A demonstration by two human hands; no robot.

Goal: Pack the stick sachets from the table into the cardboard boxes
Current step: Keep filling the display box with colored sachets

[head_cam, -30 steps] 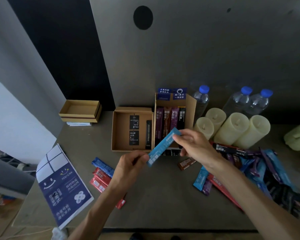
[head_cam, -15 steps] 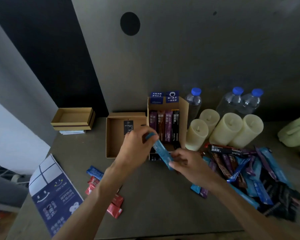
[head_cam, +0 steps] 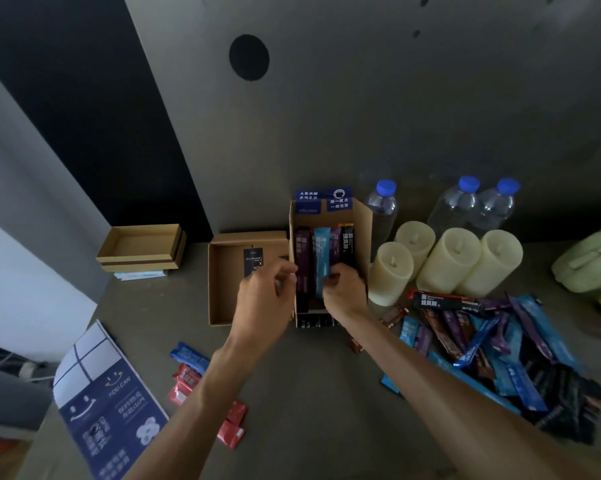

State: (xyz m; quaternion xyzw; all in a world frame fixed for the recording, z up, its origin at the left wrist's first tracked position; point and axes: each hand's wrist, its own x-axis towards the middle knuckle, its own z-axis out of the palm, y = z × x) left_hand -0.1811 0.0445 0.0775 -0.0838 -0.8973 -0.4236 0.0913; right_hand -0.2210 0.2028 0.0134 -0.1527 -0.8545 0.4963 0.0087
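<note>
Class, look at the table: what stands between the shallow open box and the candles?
The taller box, shown in the head view; the right hand pinches a blue sachet standing in it.

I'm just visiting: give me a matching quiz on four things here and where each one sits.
1 light-blue sachet
2 red sachets
3 candles
4 water bottles

A rearmost row, blue caps
B in the box with blue cards, pinched by the right hand
C lying flat, front left
D standing in front of the bottles

Pairs: 1-B, 2-C, 3-D, 4-A
</note>
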